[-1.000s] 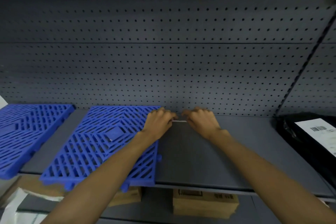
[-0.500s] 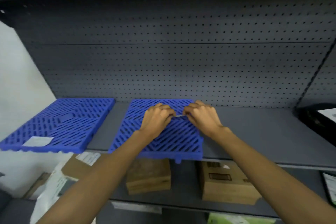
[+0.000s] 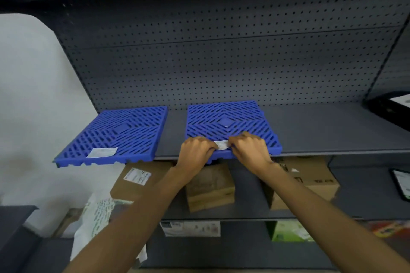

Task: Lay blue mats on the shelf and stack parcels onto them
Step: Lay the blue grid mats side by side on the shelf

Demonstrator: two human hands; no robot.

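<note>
Left hand (image 3: 195,150) and right hand (image 3: 249,149), fingers curled, pinch a white label (image 3: 221,144) at the front edge of the right mat (image 3: 226,122). A second ago both were at its rear corner. Mat lies flat on the shelf (image 3: 332,131); parcels not yet stacked.

L hand (image 3: 195,150) & R hand (image 3: 250,148) pinch white label (image 3: 222,144) at front of right blue mat (image 3: 226,117) on shelf (image 3: 321,131).
</note>
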